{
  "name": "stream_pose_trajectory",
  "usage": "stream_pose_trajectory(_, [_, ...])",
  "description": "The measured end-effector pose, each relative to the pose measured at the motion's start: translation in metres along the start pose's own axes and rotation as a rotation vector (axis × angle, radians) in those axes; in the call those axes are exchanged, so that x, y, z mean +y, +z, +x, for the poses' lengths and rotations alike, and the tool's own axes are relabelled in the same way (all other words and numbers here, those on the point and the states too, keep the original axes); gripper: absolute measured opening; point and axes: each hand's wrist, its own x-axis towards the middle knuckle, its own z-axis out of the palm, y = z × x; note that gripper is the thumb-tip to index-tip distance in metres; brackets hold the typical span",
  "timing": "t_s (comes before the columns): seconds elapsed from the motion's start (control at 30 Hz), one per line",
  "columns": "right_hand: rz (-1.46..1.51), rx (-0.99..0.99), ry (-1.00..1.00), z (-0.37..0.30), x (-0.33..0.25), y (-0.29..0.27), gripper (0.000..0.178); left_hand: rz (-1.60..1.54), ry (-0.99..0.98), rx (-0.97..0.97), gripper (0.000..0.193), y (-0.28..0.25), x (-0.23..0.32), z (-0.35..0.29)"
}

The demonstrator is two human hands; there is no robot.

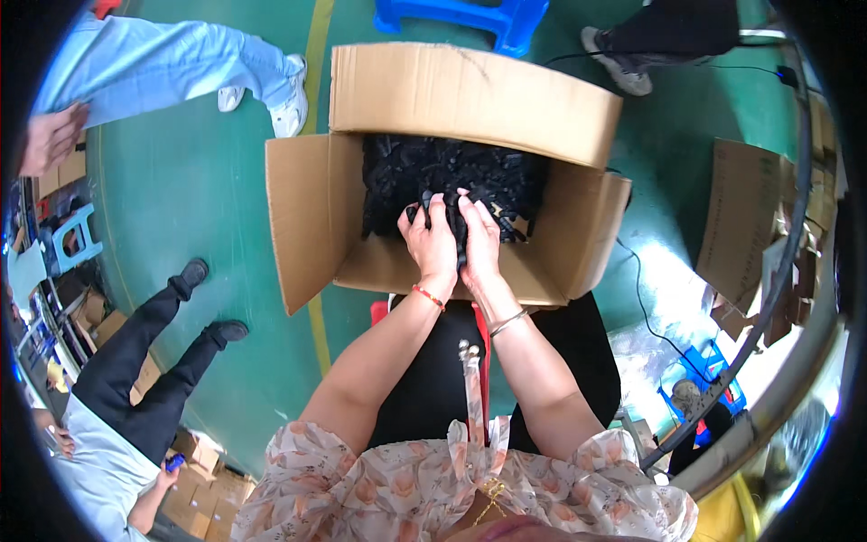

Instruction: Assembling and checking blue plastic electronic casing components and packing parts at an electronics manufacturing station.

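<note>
An open cardboard box (474, 95) stands in front of me with its flaps spread outward. Small black plastic-looking parts (402, 167) are heaped inside it; their exact kind is too small to tell. Over the near side of the heap, my left hand (432, 242) curls its fingers around a few of the black parts. Close beside it, my right hand (480, 239) is cupped toward the left, its fingers bent. More black parts (461, 237) are squeezed between the two palms. Both wrists are just inside the box's near edge.
A blue plastic stool (461, 20) is beyond the box. People's legs show at the far left (163, 68), far right (668, 36) and lower left (149, 357). Flattened cardboard (741, 217) leans at the right, near a dark cable (641, 294) on the green floor (203, 208).
</note>
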Motion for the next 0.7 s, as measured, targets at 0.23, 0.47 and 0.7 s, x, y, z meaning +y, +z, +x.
stream_pose_trajectory(0.23, [-0.164,0.018,-0.35,-0.089,-0.016,0.002,0.028,-0.168,0.145,-0.141,0.035,-0.053,0.048,-0.08])
stream_pose_trajectory(0.47, [-0.337,0.115,-0.561,-0.182,-0.028,0.023,0.03,-0.293,0.229,-0.267,0.038,-0.112,0.077,-0.137])
stream_pose_trajectory(0.7, [-0.366,0.152,-0.724,-0.259,-0.046,0.053,0.031,-0.428,0.293,-0.328,0.036,-0.162,0.123,-0.188])
